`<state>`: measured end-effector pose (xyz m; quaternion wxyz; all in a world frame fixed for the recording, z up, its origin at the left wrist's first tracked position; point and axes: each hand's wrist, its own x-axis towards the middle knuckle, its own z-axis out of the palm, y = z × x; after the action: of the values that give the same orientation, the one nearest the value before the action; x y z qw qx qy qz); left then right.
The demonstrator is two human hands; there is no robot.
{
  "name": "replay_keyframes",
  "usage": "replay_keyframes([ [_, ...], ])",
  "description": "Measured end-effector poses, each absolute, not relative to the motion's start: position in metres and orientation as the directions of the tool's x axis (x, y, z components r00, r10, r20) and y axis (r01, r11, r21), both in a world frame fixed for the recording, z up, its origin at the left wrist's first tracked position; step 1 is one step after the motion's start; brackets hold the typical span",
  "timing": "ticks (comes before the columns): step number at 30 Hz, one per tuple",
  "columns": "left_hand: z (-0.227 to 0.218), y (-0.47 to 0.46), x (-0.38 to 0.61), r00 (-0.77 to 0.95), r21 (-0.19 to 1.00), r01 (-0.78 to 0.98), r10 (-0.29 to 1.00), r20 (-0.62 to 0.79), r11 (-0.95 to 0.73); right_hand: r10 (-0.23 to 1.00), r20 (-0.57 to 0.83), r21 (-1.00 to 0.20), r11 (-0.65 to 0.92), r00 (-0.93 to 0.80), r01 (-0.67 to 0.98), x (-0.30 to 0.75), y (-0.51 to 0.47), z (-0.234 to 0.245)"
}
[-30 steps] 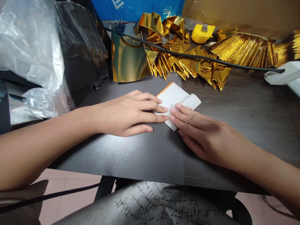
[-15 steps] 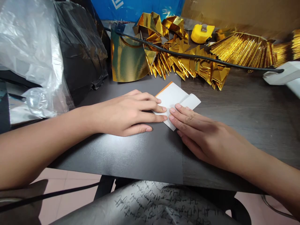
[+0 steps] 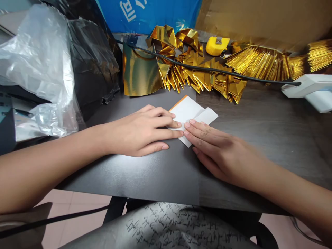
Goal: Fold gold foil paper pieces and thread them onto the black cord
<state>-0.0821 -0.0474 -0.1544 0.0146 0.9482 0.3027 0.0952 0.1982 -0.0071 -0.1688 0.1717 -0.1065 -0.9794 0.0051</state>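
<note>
A sheet of paper [image 3: 187, 109], white on the upper face with an orange edge at its upper left, lies on the dark table, its right side folded over in a flap. My left hand [image 3: 147, 129] lies flat with fingers stretched, the fingertips on the paper's left part. From the right, my right hand [image 3: 215, 147] presses its extended fingertips on the folded flap, close to the left fingertips. Its fingers lie side by side and cover part of the fold. Behind the paper are several folded gold paper pieces [image 3: 199, 71] and a curved gold sheet [image 3: 142, 71].
A black cable [image 3: 192, 65] runs over the gold pieces to a white device [image 3: 308, 88] at right. A yellow tape measure [image 3: 217, 46] stands behind. Clear plastic [image 3: 49, 62] and a black bag [image 3: 93, 58] fill the left. A fanned gold stack [image 3: 261, 64] lies at the back right.
The camera view has tilted up slightly, so the background sits lower. Both hands stay on the paper; the right fingertips have shifted slightly along the fold.
</note>
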Motion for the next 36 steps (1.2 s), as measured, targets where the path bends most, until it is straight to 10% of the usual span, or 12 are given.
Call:
replay_keyframes([
  [36,-0.153,-0.055,-0.071,0.764,0.061,0.614,0.613,0.202,-0.787,0.311,0.342,0.060,0.934,-0.887,0.351,0.192,-0.021,-0.174],
])
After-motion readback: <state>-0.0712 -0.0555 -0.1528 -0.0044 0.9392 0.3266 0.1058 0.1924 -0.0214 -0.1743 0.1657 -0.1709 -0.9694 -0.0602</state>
